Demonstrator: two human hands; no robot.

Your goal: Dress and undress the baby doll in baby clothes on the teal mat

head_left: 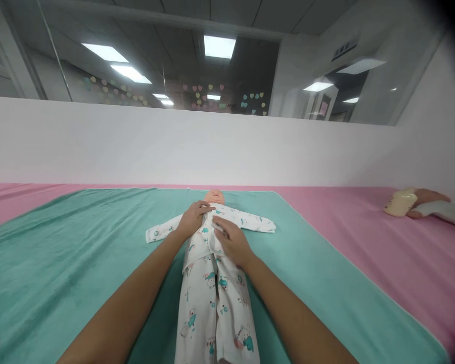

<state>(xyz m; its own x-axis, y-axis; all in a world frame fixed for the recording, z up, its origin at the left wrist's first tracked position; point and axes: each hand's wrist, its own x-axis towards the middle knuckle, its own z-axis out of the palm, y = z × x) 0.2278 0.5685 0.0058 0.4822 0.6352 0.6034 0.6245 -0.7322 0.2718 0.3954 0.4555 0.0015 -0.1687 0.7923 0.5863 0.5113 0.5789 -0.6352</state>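
A baby doll (215,196) lies on its back with its head at the far end. It wears a white pyjama top (258,222) with a teal and pink print, sleeves spread to both sides, and matching trousers (197,303) stretched toward me. On the left of the doll's chest rests my left hand (193,217), fingers extended across the top near the neckline. My right hand (233,241) touches the front of the top a little lower, its fingers apart and slightly bent along the front opening. Whether any cloth sits between the fingertips is hard to see.
A teal blanket (98,263) lies under the doll over a pink cover (364,227). At the far right are a cream-coloured bottle (401,203) and a doll-like, skin-coloured object (430,197) with white cloth. A white wall (174,146) with windows above rises behind.
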